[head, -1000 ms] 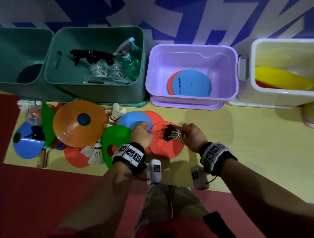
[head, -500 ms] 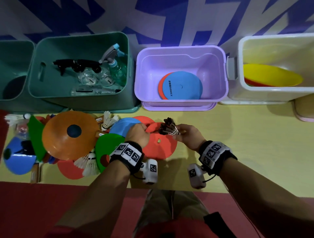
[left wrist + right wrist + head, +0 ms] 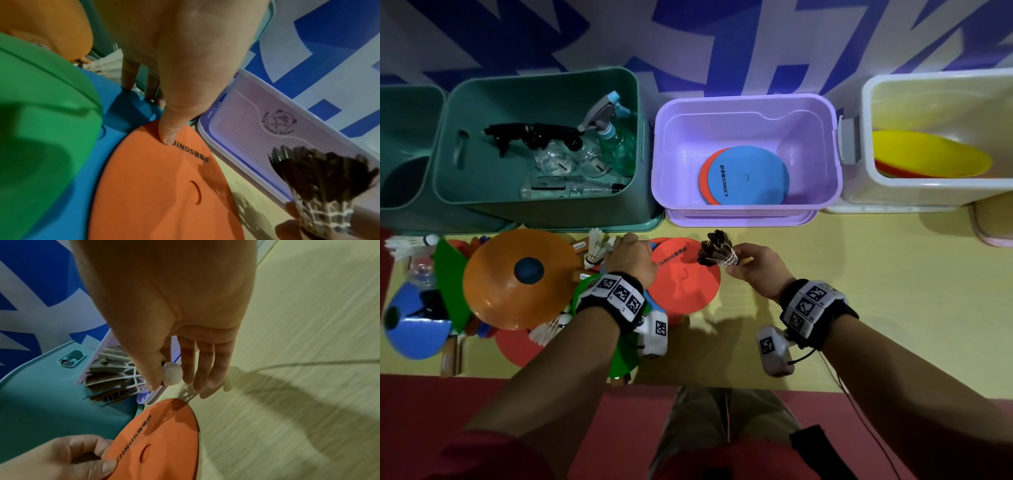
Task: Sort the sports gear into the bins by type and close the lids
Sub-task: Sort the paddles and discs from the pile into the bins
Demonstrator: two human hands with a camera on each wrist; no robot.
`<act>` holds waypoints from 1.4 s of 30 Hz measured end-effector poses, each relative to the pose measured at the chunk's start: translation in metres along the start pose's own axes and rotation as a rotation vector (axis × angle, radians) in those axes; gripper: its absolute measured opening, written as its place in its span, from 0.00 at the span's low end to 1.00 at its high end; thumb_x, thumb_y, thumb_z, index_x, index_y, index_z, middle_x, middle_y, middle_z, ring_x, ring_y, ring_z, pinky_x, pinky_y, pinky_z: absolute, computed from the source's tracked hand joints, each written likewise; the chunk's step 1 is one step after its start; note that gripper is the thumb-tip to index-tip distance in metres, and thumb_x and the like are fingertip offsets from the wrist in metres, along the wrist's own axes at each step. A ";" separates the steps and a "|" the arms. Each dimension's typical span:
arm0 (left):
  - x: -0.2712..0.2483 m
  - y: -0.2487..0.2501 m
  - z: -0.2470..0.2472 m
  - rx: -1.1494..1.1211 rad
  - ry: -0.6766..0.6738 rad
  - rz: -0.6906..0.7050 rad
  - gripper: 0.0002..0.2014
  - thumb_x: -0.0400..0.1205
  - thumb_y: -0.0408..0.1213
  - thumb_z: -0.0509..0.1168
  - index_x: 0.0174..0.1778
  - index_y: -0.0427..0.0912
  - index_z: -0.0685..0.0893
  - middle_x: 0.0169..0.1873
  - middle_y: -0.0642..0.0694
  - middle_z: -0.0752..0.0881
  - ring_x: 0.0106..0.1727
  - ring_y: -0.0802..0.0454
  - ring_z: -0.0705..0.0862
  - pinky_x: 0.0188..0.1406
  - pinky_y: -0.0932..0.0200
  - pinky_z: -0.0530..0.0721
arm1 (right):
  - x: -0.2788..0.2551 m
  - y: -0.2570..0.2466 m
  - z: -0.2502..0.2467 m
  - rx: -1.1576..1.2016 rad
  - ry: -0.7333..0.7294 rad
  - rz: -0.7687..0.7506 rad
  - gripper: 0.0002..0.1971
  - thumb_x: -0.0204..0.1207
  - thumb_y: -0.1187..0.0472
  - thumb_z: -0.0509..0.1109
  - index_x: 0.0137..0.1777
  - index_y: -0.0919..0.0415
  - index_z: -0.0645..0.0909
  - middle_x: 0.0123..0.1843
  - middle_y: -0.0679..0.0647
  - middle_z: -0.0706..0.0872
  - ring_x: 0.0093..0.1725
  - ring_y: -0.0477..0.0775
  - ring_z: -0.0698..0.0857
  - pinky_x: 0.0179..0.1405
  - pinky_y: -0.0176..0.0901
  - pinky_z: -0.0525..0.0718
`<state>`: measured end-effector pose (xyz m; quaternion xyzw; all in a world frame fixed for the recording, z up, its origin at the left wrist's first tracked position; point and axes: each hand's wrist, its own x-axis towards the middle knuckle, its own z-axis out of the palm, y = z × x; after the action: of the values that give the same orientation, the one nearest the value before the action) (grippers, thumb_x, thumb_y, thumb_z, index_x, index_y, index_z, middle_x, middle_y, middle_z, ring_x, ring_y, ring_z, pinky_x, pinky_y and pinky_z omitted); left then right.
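Your right hand (image 3: 755,270) pinches the dark-feathered shuttlecock (image 3: 717,251) at its cork; the long axis lies level, feathers toward your left, just in front of the purple bin's (image 3: 743,102) front wall. Your left hand (image 3: 631,257) grips the far edge of the orange disc (image 3: 688,284) on the floor, thumb on top. The disc's matching stack lies in that bin, directly beyond the left grip.

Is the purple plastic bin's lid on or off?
Off. The purple plastic bin stands open-topped, blue foam disc visible inside; a purple lid apparently lies beneath it.

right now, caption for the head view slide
Right hand pinches a dark-feathered shuttlecock; left hand grips a flat orange disc.
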<state>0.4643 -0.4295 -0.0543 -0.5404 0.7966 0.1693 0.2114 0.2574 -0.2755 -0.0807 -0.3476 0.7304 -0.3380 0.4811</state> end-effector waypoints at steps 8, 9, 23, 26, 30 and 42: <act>-0.008 0.003 -0.009 -0.027 0.158 0.036 0.04 0.76 0.40 0.74 0.44 0.48 0.87 0.55 0.45 0.76 0.64 0.43 0.73 0.69 0.39 0.65 | -0.004 -0.005 0.006 0.006 0.028 -0.005 0.10 0.71 0.64 0.79 0.48 0.51 0.85 0.42 0.49 0.88 0.38 0.45 0.82 0.36 0.23 0.76; -0.008 0.004 -0.011 -0.036 0.160 0.054 0.03 0.76 0.39 0.74 0.42 0.48 0.86 0.54 0.46 0.76 0.61 0.43 0.75 0.70 0.39 0.63 | -0.004 -0.005 0.007 0.009 0.030 0.000 0.09 0.71 0.64 0.79 0.49 0.52 0.86 0.42 0.50 0.88 0.38 0.46 0.81 0.37 0.24 0.76; -0.014 0.024 -0.033 -0.274 0.146 0.425 0.09 0.74 0.33 0.77 0.37 0.43 0.82 0.48 0.47 0.74 0.47 0.42 0.81 0.54 0.50 0.79 | -0.024 -0.014 0.008 0.078 0.151 0.056 0.14 0.70 0.68 0.77 0.52 0.52 0.83 0.46 0.56 0.90 0.44 0.54 0.89 0.44 0.35 0.83; -0.018 0.032 -0.042 -0.313 0.145 0.468 0.10 0.73 0.33 0.77 0.35 0.46 0.81 0.48 0.47 0.73 0.46 0.42 0.80 0.56 0.50 0.78 | -0.032 -0.016 0.007 0.083 0.193 0.026 0.13 0.70 0.66 0.79 0.52 0.53 0.85 0.51 0.55 0.91 0.51 0.57 0.89 0.54 0.51 0.86; -0.023 0.042 -0.053 -0.417 0.139 0.480 0.05 0.76 0.31 0.74 0.40 0.42 0.85 0.49 0.46 0.74 0.47 0.49 0.79 0.55 0.62 0.73 | -0.044 -0.021 0.006 0.098 0.225 0.015 0.12 0.68 0.64 0.80 0.48 0.49 0.85 0.48 0.53 0.91 0.49 0.56 0.89 0.54 0.54 0.87; -0.031 0.060 -0.073 -0.605 0.050 0.472 0.03 0.79 0.32 0.71 0.45 0.43 0.84 0.51 0.44 0.77 0.51 0.51 0.78 0.53 0.66 0.69 | -0.065 -0.044 -0.003 0.179 0.296 -0.001 0.09 0.69 0.68 0.79 0.48 0.63 0.85 0.45 0.48 0.89 0.44 0.51 0.87 0.49 0.44 0.84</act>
<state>0.4074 -0.4205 0.0265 -0.3841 0.8181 0.4273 -0.0218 0.2814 -0.2441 -0.0131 -0.2501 0.7600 -0.4495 0.3973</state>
